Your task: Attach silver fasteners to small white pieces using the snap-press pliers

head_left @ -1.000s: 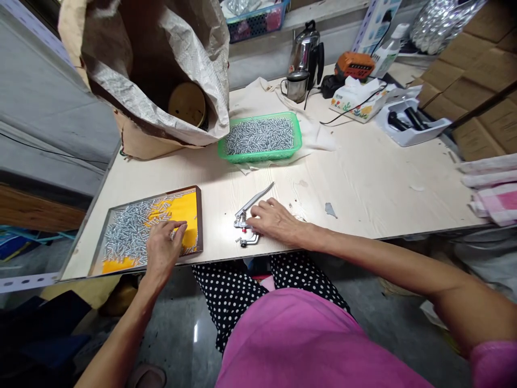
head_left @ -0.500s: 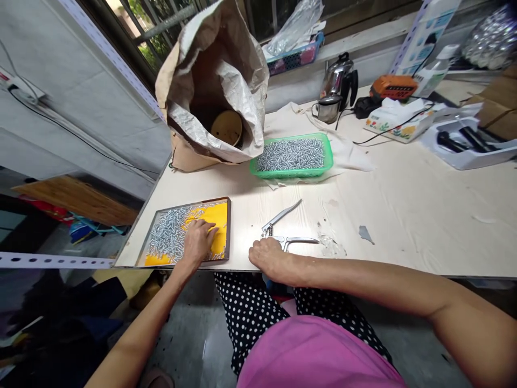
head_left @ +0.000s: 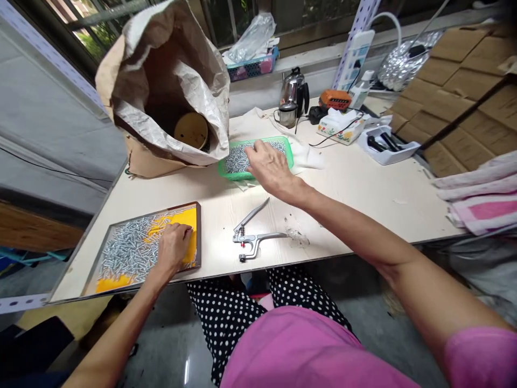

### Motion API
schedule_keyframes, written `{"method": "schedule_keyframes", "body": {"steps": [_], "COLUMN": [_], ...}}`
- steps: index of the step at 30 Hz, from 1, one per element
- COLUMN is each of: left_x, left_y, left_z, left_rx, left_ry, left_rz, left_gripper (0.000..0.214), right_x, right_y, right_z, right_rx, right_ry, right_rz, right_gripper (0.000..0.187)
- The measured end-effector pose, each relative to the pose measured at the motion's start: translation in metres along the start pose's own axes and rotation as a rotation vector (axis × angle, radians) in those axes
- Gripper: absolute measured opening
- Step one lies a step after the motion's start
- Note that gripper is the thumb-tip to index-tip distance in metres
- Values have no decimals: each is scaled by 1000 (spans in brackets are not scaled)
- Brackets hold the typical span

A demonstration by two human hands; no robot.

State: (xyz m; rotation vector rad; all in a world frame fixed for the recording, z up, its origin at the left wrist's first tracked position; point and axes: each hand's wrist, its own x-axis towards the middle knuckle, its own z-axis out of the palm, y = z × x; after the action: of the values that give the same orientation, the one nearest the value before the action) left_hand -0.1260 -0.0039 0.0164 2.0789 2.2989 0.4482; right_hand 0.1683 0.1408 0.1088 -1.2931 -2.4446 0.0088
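My left hand [head_left: 173, 249] rests over the right part of a shallow dark-framed tray [head_left: 198, 231] with a yellow bottom. Its fingers are curled and drawn together; whatever lies between them is hidden. Small silvery metal pins [head_left: 129, 245] are heaped in the tray, left of the hand. My right hand [head_left: 271, 167] reaches over a green plastic basket [head_left: 238, 176] filled with short silvery metal pieces [head_left: 236, 160]. Its fingers are bent together at the pieces, and their tips are partly hidden. Hand pliers [head_left: 254, 237] with a spring lie on the table between the tray and my right forearm.
A large paper sack [head_left: 137, 156] stands open behind the tray, a round yellowish object inside. Towards the back are a metal kettle [head_left: 291, 89], a steel cup [head_left: 287, 115], a tissue pack [head_left: 341, 126] and a white tray [head_left: 388, 153]. Cardboard [head_left: 464, 97] stands at right.
My right hand has left the pliers at the table's front edge and moved forward to the green basket. My left hand stays over the tray. The view has shifted to the right.
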Motion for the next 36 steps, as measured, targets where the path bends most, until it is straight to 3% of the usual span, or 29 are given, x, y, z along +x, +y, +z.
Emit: {"method": "schedule_keyframes", "body": {"steps": [3, 6, 8, 11, 15, 24, 31, 36], "left_x": [-13, -25, -28, -30, -32, -26, -9, -2], "left_y": [34, 73, 92, 108, 114, 113, 110, 109], "left_z": [-12, -11, -3, 13, 23, 28, 23, 24], "left_rx": [-248, -582, -729, -813, -855, -787, -771, -744], "left_ry": [-48, -295, -430, -553, -639, -742, -959, -1023], "left_rz": [-197, -382, -449, -493, -514, -558, -598, -608], "left_gripper": [26, 30, 30, 32, 37, 40, 39, 41], "right_x": [-31, -81, -110, -134, -144, -144, -146, -148], "right_y": [10, 9, 9, 10, 13, 9, 10, 10], "right_z": [2, 22, 41, 67, 87, 78, 77, 79], "right_rx": [80, 195, 214, 149, 119, 138, 177, 179], "right_ry": [-198, -501, -567, -529, -436, -448, -426, -429], "right_rz": [-66, -199, -232, -184, -182, -164, -157, -150], "right_gripper": [22, 18, 15, 15, 23, 28, 29, 28]}}
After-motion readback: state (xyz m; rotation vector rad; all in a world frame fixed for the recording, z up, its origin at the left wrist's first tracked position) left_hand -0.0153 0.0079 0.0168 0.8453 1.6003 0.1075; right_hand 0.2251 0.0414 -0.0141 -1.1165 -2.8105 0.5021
